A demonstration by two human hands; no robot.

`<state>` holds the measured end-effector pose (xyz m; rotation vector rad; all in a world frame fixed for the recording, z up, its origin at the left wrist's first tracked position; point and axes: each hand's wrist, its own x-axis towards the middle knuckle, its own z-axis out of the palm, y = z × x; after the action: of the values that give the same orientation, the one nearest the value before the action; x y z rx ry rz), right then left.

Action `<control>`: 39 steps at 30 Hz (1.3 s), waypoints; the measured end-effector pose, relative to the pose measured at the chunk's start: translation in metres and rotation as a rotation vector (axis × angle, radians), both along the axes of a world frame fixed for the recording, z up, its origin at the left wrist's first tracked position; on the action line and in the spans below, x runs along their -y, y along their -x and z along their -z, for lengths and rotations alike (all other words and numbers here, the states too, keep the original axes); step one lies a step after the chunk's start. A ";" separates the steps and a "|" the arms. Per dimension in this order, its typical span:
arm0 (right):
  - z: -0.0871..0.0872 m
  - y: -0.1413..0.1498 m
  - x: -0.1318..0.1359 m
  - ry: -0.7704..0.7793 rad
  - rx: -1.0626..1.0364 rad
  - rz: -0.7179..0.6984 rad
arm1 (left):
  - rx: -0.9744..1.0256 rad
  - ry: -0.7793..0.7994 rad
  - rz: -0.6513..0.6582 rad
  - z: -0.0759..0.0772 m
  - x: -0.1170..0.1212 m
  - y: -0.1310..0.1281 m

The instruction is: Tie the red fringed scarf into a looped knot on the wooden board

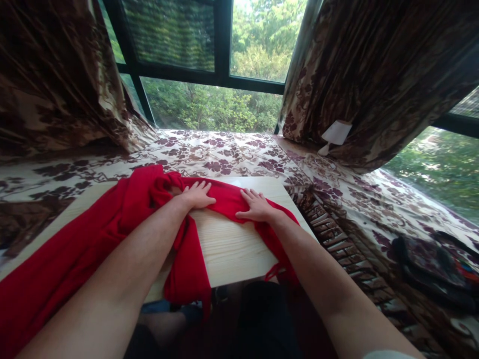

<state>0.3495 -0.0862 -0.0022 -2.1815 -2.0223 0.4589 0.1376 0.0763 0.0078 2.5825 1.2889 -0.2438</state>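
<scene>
A long red scarf [226, 194] lies across the pale wooden table [228, 247]. Its bulk is bunched in folds on the left and runs off towards the lower left. Flat on the stretched strip, fingers spread, rests my left hand [198, 195]. My right hand [256, 205] also presses on this strip farther right, with its fingers apart. One part of the scarf hangs over the front edge between my arms. Another end, with a few thin tassels, drops by my right forearm, which partly hides it.
Beyond the table spreads a flowered cover [220, 154] below the window. A small white lamp [337, 132] stands at the back right beside the curtain [359, 75]. Dark bag-like things [430, 269] lie on the cover at the right. My legs are under the table.
</scene>
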 end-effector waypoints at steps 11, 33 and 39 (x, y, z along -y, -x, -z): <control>-0.014 0.010 -0.017 -0.046 0.006 0.039 | 0.262 -0.155 0.143 -0.007 -0.004 -0.009; 0.008 0.040 -0.030 -0.088 0.061 0.029 | 0.259 -0.360 -0.398 -0.041 0.002 0.099; 0.008 0.030 -0.030 -0.111 0.065 0.074 | 0.332 -0.595 -0.211 -0.064 -0.012 0.117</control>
<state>0.3198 -0.0561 -0.0105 -2.2223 -1.9408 0.2628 0.0201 0.0883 0.0722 2.7257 1.6690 0.6766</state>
